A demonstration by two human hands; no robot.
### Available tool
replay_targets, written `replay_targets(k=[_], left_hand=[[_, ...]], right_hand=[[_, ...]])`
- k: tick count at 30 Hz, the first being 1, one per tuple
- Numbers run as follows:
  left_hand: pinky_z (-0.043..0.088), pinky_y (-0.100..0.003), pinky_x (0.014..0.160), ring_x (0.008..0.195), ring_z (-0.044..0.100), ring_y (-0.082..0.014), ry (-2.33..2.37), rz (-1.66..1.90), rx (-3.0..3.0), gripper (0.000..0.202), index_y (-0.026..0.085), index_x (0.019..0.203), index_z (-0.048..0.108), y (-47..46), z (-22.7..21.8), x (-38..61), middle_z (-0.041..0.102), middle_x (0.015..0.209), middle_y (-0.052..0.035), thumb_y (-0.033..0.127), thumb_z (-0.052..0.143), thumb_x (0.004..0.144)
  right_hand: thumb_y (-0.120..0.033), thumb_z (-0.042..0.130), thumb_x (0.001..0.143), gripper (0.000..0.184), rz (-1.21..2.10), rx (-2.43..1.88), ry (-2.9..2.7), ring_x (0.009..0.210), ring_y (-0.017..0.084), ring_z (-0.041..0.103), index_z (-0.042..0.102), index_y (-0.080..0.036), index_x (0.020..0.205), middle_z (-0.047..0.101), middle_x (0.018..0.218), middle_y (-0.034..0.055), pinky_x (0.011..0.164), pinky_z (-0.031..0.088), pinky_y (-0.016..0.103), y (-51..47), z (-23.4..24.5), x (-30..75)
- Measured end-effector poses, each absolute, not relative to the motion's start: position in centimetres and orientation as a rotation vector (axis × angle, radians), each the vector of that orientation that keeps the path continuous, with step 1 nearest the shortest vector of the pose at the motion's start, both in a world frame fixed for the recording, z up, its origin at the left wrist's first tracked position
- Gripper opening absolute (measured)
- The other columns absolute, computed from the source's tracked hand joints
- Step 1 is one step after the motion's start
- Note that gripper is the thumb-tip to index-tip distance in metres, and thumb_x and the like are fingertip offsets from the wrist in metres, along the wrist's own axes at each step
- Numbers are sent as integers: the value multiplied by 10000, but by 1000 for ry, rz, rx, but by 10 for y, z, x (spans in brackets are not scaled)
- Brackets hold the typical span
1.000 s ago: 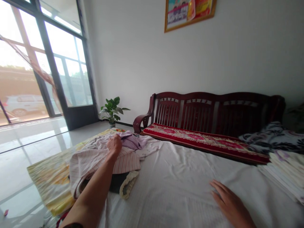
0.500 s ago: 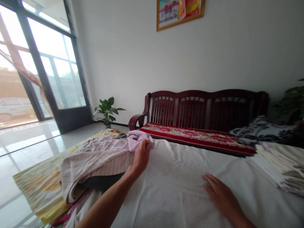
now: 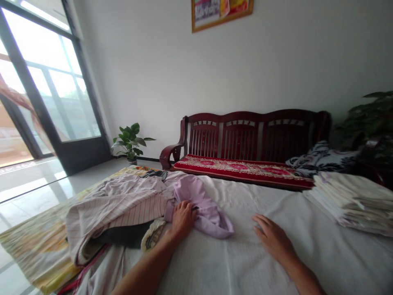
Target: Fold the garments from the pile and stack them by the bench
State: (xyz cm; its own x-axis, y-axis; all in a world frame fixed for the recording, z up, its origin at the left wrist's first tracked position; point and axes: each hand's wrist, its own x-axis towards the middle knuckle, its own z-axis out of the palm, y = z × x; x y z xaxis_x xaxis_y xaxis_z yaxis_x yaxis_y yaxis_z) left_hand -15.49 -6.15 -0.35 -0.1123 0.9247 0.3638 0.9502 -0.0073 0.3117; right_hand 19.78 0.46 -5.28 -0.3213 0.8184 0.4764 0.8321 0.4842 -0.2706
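My left hand is closed on a lilac garment that lies crumpled on the white sheet, just right of a heap of clothes. On top of that heap lies a pink striped shirt. My right hand rests flat on the sheet with its fingers spread, a short way right of the lilac garment and holding nothing.
A stack of folded pale cloths sits at the right. Behind the sheet stands a dark wooden bench with a red cushion and a patterned pillow. A yellow patterned cloth lies at the left. A potted plant stands near the glass door.
My left hand has pulled the lilac garment out of the heap and toward me onto the white sheet. My right hand has stayed flat on the sheet.
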Motion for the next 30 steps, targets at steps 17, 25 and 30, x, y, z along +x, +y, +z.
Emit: replay_targets(k=[17, 25, 30], left_hand=[[479, -342, 902, 995, 633, -218, -2125, -1236, -2103, 182, 201, 950, 628, -51, -7, -164, 694, 1001, -67, 223, 447, 944], [480, -264, 732, 725, 591, -145, -1595, -1648, -2333, 259, 219, 882, 546, -76, -6, -158, 617, 785, -14, 307, 337, 1009], [483, -274, 703, 708, 575, -149, -1581, -1573, -2439, 244, 231, 849, 503, -76, -3, -154, 594, 759, -13, 291, 323, 1003]], right_hand=[[-365, 414, 906, 446, 38, -1356, -2151, 1228, 276, 625, 715, -199, 1190, 683, 1303, 128, 1080, 479, 476, -5, -42, 194], [-374, 391, 900, 459, 233, -1369, -2056, 1189, 275, 636, 725, -178, 1147, 711, 1241, 143, 1079, 455, 466, -5, -37, 182], [-457, 412, 889, 442, 704, -1321, -1882, 1153, 276, 641, 716, -208, 1091, 726, 1193, 122, 1015, 467, 410, 19, -3, 123]])
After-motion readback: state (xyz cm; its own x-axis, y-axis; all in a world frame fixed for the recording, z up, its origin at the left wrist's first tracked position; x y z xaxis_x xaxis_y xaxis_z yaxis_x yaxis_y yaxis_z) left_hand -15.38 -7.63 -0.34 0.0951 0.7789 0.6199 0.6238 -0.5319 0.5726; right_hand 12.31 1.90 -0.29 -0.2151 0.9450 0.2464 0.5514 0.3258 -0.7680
